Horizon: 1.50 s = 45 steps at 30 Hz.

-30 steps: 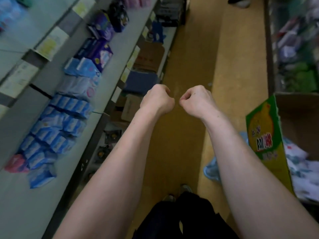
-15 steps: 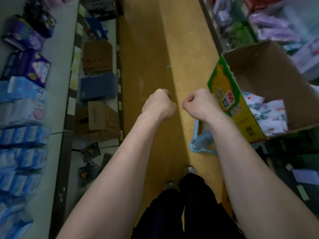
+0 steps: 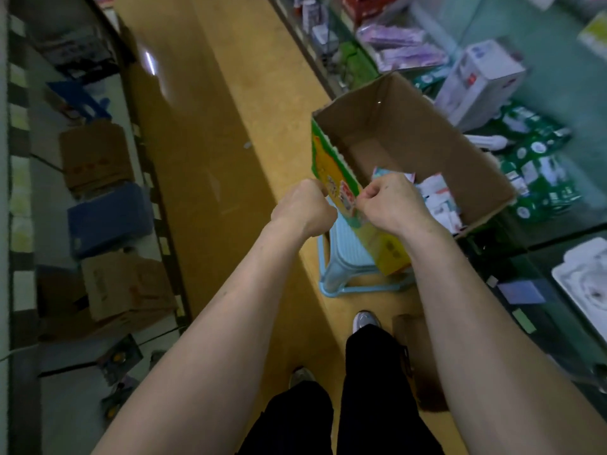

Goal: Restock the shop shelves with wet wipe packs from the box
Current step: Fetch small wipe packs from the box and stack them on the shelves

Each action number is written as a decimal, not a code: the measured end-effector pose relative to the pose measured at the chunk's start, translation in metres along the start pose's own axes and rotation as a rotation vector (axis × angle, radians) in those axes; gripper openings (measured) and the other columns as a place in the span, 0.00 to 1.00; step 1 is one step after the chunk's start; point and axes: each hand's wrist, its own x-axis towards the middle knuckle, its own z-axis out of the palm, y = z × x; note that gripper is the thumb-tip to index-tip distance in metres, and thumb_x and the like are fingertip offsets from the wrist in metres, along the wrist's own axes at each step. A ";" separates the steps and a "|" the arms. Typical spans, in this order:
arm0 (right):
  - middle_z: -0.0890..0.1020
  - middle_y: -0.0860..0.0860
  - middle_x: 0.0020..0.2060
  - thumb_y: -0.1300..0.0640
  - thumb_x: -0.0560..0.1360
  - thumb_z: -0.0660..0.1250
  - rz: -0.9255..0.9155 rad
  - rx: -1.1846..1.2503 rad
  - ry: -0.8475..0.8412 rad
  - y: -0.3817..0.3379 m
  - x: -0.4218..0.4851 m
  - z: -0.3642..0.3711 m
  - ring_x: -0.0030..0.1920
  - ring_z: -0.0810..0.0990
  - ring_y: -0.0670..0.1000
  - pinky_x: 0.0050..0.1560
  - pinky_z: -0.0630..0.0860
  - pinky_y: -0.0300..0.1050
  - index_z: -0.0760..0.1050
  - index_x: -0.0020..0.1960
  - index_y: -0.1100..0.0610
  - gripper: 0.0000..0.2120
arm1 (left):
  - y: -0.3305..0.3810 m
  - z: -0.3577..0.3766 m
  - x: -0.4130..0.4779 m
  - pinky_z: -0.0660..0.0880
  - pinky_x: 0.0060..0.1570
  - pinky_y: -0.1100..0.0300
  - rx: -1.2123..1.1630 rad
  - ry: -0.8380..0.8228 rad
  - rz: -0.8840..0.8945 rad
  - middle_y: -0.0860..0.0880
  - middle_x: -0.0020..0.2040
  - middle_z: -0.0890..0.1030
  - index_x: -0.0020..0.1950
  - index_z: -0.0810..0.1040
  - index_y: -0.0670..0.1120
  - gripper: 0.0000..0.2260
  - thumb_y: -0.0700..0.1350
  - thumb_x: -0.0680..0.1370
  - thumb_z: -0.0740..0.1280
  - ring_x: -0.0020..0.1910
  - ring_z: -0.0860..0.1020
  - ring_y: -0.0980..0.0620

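Head view: the left hand point(image 3: 303, 205) and right hand point(image 3: 391, 201) are both fisted, fingers curled in, holding nothing, level with the box's printed green wall. The box point(image 3: 427, 133) sits on a pale blue stool point(image 3: 341, 261), open top up, its long axis running along the aisle away from the person. The wet wipe packs point(image 3: 437, 195) lie heaped at its near end; their orientation is too blurred to read. Probable hazard: the box appears to overhang the stool, so pressing on a wall could tip it and spill packs.
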 end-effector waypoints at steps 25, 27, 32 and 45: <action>0.79 0.57 0.47 0.60 0.75 0.65 0.285 -0.257 -0.521 0.225 0.199 0.019 0.48 0.78 0.58 0.43 0.72 0.43 0.75 0.48 0.62 0.05 | 0.098 0.208 0.211 0.72 0.58 0.56 0.285 -0.453 -0.134 0.41 0.66 0.73 0.71 0.68 0.40 0.21 0.45 0.80 0.65 0.64 0.74 0.44; 0.78 0.58 0.47 0.60 0.75 0.66 0.305 -0.295 -0.613 0.231 0.203 0.030 0.47 0.78 0.58 0.43 0.72 0.43 0.75 0.54 0.63 0.10 | 0.092 0.221 0.218 0.71 0.59 0.56 0.333 -0.477 -0.169 0.41 0.68 0.72 0.73 0.66 0.40 0.23 0.46 0.80 0.63 0.65 0.72 0.44; 0.76 0.58 0.49 0.58 0.75 0.66 0.327 -0.342 -0.716 0.237 0.209 0.048 0.47 0.75 0.58 0.44 0.71 0.45 0.72 0.63 0.62 0.17 | 0.087 0.237 0.233 0.66 0.66 0.52 0.364 -0.438 -0.272 0.38 0.72 0.65 0.76 0.57 0.39 0.29 0.48 0.80 0.62 0.70 0.65 0.40; 0.84 0.56 0.40 0.58 0.72 0.69 0.446 0.001 -0.773 0.230 0.215 0.057 0.43 0.83 0.56 0.54 0.79 0.52 0.78 0.53 0.56 0.10 | 0.076 0.241 0.230 0.73 0.54 0.57 0.244 -0.408 -0.330 0.42 0.57 0.77 0.64 0.72 0.38 0.15 0.43 0.79 0.64 0.58 0.76 0.44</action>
